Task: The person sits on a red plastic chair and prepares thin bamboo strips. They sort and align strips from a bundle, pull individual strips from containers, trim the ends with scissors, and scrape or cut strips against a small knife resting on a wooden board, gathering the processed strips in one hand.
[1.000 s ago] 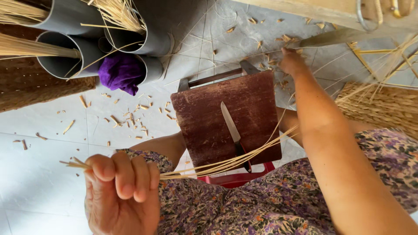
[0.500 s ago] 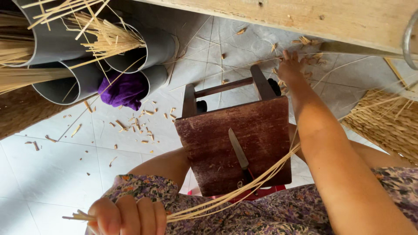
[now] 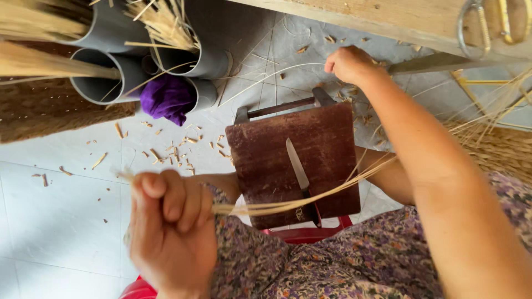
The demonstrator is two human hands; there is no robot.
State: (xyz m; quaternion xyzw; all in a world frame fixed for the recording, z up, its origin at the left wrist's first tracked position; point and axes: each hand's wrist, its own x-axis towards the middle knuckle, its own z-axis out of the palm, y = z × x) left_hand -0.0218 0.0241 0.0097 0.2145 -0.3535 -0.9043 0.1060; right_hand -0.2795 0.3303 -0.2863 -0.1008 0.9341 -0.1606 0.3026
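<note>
The left hand (image 3: 172, 232) is low and near, its grip closed in a fist around a bundle of thin straw strands (image 3: 310, 196) that runs across the brown wooden board (image 3: 277, 160), where a knife (image 3: 299, 174) sticks up. The right hand (image 3: 350, 63) reaches far out over the white tiled floor (image 3: 61, 221), its grip closed on a single pale strand (image 3: 271, 77). Grey pipes (image 3: 210, 58) holding straw, a purple cloth (image 3: 166, 98) and scattered chips (image 3: 177, 152) lie beyond the board.
</note>
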